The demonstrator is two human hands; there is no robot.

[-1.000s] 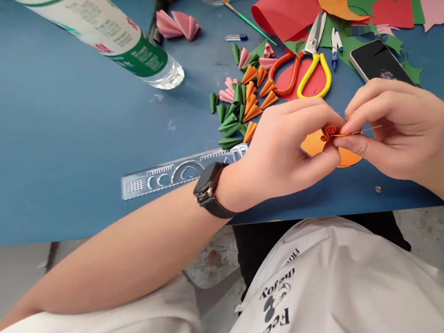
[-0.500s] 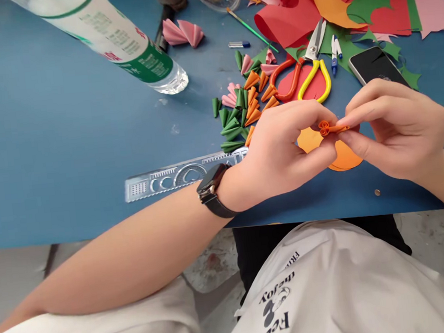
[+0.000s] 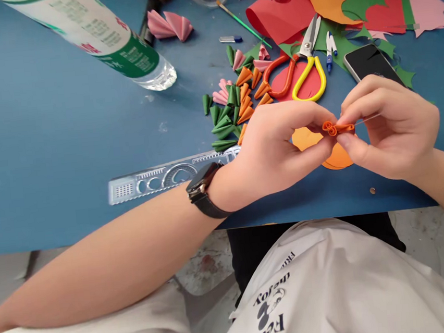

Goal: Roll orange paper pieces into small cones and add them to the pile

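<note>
Here, the blue desk carries all the material. At its far side lie a plastic bottle and a heap of cut coloured paper, red, green, orange and pink. Nearer to you are a clear ruler and the scissors, which lie put down beside a phone.

Your left hand and your right hand meet just above the front edge of the desk. Both are closed in a pinch, thumb against forefinger, on the orange paper roll, which you hold in the air between them.

As I judge it, a good part is already done. A pile of small cones, green, orange and pink, lies finished between the ruler and the scissors. The roll in your fingers is curled at its left end but is not yet a closed cone. Under your hands, flat orange discs lie unrolled.

A thin rod sticks out of the roll toward your right fingers. I cannot tell whether you grip it.
</note>
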